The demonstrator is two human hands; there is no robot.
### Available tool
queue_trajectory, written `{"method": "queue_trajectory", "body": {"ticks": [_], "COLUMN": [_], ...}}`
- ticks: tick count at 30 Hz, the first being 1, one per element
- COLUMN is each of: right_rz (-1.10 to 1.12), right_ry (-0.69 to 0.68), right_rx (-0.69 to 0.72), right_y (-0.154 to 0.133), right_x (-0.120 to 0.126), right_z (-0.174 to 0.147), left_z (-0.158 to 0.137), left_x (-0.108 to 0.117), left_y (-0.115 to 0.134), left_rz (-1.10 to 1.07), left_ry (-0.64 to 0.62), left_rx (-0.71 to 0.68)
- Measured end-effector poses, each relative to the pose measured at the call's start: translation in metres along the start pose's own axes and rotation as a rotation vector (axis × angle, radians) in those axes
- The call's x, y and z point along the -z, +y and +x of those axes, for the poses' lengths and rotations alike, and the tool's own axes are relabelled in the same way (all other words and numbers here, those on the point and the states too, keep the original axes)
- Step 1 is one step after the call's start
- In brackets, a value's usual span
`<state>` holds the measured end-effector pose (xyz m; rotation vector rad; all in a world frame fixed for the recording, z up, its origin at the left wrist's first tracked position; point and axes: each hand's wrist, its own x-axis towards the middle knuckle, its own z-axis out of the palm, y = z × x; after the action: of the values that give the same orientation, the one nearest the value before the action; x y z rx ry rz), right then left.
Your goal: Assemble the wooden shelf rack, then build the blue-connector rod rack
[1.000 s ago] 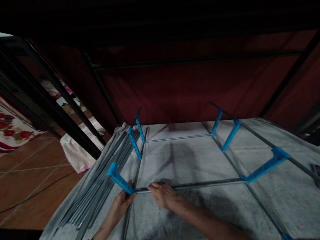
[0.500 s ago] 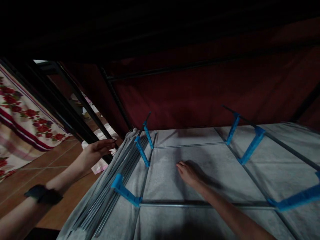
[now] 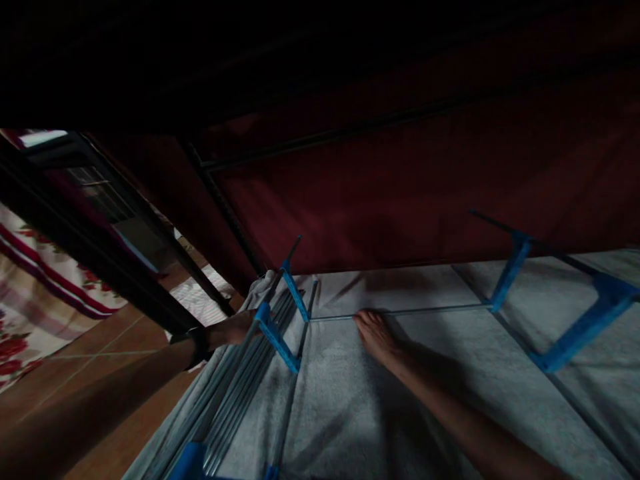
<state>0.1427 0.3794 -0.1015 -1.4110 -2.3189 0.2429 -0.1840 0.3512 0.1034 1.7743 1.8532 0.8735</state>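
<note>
My right hand (image 3: 377,337) is closed around the thin metal cross rod (image 3: 430,311), which runs between the two long side tubes of a frame lying on grey cloth. Farther left, my left hand (image 3: 233,328), with a dark band on its wrist, reaches in beside a blue plastic bracket (image 3: 277,339). Its fingertips are dark and partly hidden by the bracket and its upper tube. Another blue bracket (image 3: 296,291) stands just beyond. On the right side of the frame, two blue brackets (image 3: 510,273) carry a second raised tube (image 3: 560,257).
Several loose metal tubes (image 3: 250,373) lie bundled along the left edge of the grey cloth (image 3: 340,393). Dark metal posts (image 3: 220,207) and a dark red fabric wall (image 3: 375,220) enclose the back. Tiled floor (image 3: 100,373) and a flowered cloth (image 3: 40,287) show at left.
My right hand has moved forward from the grey cloth onto the cross rod. My left hand has swung right, from over the floor to the left bracket. The view has shifted forward.
</note>
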Motion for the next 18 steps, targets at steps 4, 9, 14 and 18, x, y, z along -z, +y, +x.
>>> {"method": "queue_trajectory", "body": {"ticks": [4,9,14,18], "right_rz": [-0.043,-0.038,-0.028,-0.001], "right_ry": [-0.029,-0.036,-0.078,-0.070], "right_rx": [0.000,0.008,-0.002,0.013], "right_y": [0.002,0.003,0.001,-0.005], "right_x": [-0.014,-0.017,-0.009,-0.002], "right_z": [0.014,0.017,0.016,0.009], "left_z": [0.024,0.006,-0.058,-0.067], "left_x": [0.033,0.055,-0.006,-0.118], "left_y": [0.014,0.093,0.164,0.175], "left_rz": [0.256,0.832,0.924,0.251], "left_ry": [-0.109,0.081,-0.073,-0.105], "left_rx": [-0.034,-0.243,-0.365,-0.112]}}
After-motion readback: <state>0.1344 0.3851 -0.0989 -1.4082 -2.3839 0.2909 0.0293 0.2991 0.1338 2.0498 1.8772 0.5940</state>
